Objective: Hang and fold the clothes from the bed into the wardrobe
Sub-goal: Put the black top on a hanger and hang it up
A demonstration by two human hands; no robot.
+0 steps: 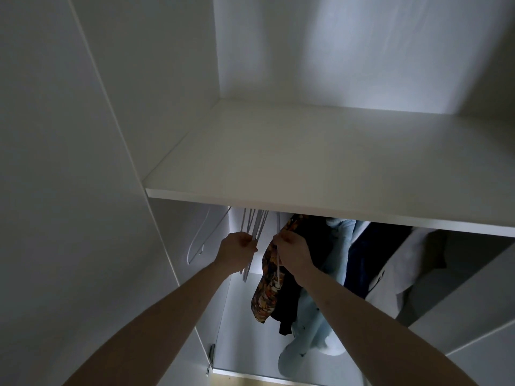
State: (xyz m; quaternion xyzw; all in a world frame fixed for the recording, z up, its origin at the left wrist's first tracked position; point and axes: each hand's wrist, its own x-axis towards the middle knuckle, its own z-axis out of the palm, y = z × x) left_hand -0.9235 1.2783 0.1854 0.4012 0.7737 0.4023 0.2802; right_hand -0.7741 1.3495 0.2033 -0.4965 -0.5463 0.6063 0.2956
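Both my arms reach into the white wardrobe below its shelf (pixel 306 168). My left hand (pixel 235 246) grips a bunch of several empty white hangers (pixel 255 224) that hang from under the shelf. My right hand (pixel 292 250) pinches one white hanger (pixel 278 270) just to their right, beside a patterned orange and black garment (pixel 267 285). Right of that hang a black garment (pixel 312 246), pale blue jeans (pixel 315 324), a dark navy garment (pixel 367 260) and a light grey garment (pixel 404 268). The rail itself is hidden by the shelf.
One more white hanger (pixel 199 240) hangs alone at the far left against the wardrobe's side wall (pixel 178 232). An open door (pixel 69 162) stands on the left, with a hinge (pixel 211 355) low down. The shelf's top surface is bare.
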